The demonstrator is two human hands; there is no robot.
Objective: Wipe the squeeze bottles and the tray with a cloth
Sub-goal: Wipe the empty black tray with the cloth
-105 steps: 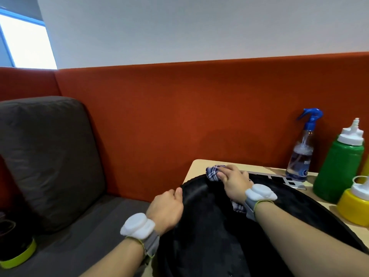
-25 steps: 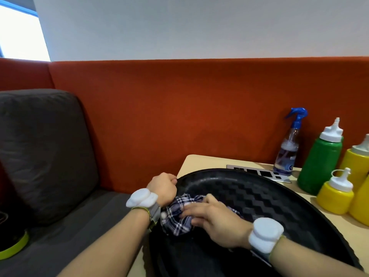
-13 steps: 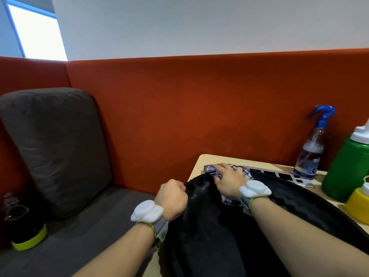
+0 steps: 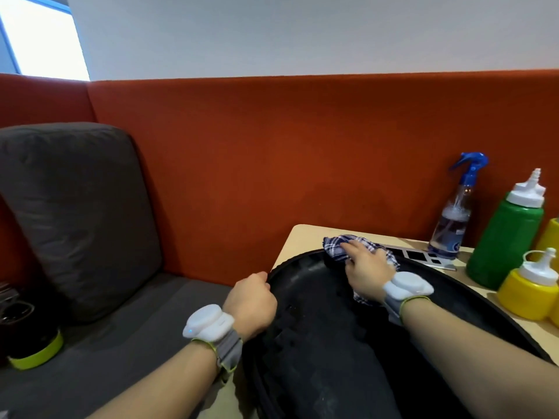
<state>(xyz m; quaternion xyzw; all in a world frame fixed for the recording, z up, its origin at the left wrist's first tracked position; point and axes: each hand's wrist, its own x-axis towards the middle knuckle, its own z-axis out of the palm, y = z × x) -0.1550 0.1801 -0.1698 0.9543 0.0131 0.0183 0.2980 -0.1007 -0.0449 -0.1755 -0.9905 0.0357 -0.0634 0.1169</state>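
Note:
A large black oval tray [image 4: 317, 352] lies on the pale table [image 4: 298, 237] in front of me. My left hand [image 4: 252, 303] grips the tray's left rim with curled fingers. My right hand [image 4: 363, 264] presses a blue-and-white checked cloth [image 4: 335, 244] onto the tray's far rim, fingers spread over it. To the right stand a green squeeze bottle [image 4: 508, 237] with a white cap and a small yellow squeeze bottle [image 4: 529, 291]. Another yellow bottle [image 4: 552, 237] is cut off by the right edge.
A clear spray bottle [image 4: 453, 219] with a blue trigger stands against the orange partition [image 4: 302, 161]. A grey strip with dark squares [image 4: 423, 257] lies behind the tray. At left are a grey sofa cushion [image 4: 75, 213] and a dark container with a lime band [image 4: 33, 337].
One second ago my right hand pressed the cloth at the tray's near left rim; it has since swept to the far rim and stays there. My left hand keeps its grip on the left rim.

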